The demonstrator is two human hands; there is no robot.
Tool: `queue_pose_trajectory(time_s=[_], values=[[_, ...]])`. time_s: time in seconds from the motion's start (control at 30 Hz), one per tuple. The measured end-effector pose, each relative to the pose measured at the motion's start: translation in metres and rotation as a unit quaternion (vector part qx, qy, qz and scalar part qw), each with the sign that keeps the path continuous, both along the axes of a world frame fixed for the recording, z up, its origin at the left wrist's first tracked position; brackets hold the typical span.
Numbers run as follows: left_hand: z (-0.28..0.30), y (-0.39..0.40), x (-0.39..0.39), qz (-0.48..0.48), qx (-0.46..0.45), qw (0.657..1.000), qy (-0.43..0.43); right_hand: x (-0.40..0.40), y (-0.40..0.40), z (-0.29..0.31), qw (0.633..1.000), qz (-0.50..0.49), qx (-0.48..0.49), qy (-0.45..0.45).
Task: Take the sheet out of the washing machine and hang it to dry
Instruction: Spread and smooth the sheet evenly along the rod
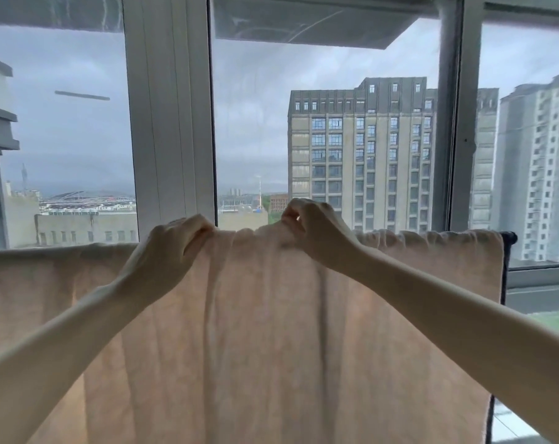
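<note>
sheet (255, 315): draped over rail (509, 236), hiding all but its right end
left hand (166, 251): fingers pinching top fold
right hand (316, 232): fingers pinching top fold; fingertips blurred

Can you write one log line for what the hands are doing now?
step: hanging | sheet: draped over rack | left hand: grips top edge | right hand: pinches top edge

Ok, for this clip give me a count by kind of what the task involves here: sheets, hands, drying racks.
Sheets: 1, the pale pink sheet draped over the rack.
Hands: 2, the left hand and the right hand, both gripping the sheet's top edge.
Drying racks: 1, the dark rack, only its right end showing.
Total: 4
</note>
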State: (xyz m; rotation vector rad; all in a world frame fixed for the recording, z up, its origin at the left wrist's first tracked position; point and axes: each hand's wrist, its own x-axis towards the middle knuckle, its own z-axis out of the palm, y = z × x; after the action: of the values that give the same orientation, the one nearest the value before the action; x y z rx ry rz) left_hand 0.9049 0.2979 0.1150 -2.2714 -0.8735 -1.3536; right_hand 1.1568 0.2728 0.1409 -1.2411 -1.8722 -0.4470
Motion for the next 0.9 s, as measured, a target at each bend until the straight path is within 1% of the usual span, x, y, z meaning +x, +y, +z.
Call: queue_pose_trajectory(time_s=[0.07, 0.17, 0.3, 0.4, 0.5, 0.63, 0.77, 0.83, 0.9], values=[[-0.003, -0.002, 0.002, -0.018, 0.016, 1.0, 0.002, -0.004, -0.006, -0.007, 0.999, 0.011, 0.025, -0.026], [-0.008, 0.001, 0.003, -0.033, -0.051, 0.998, 0.034, -0.005, -0.008, -0.018, 0.994, -0.014, 0.025, -0.101], [0.0, 0.01, -0.009, 0.007, -0.129, 0.992, -0.015, -0.003, -0.001, -0.008, 0.996, -0.017, 0.031, -0.084], [0.003, 0.016, -0.025, 0.047, -0.151, 0.987, 0.001, -0.005, 0.005, -0.004, 0.995, 0.004, -0.039, -0.096], [0.002, 0.019, -0.039, 0.063, -0.15, 0.987, -0.002, -0.011, 0.01, -0.008, 0.995, 0.025, -0.063, -0.08], [0.007, 0.018, -0.045, 0.067, -0.145, 0.986, -0.057, -0.025, 0.013, -0.011, 0.997, 0.045, -0.036, -0.055], [0.006, 0.019, -0.038, 0.098, -0.145, 0.983, -0.062, -0.037, 0.022, -0.009, 0.999, 0.022, -0.031, -0.031], [0.005, 0.017, -0.032, 0.109, -0.121, 0.983, -0.081, -0.043, 0.025, -0.003, 0.999, 0.012, -0.036, -0.025], [0.005, 0.015, -0.028, 0.104, -0.082, 0.984, -0.122, -0.048, 0.025, 0.005, 1.0, 0.014, -0.016, 0.003]])
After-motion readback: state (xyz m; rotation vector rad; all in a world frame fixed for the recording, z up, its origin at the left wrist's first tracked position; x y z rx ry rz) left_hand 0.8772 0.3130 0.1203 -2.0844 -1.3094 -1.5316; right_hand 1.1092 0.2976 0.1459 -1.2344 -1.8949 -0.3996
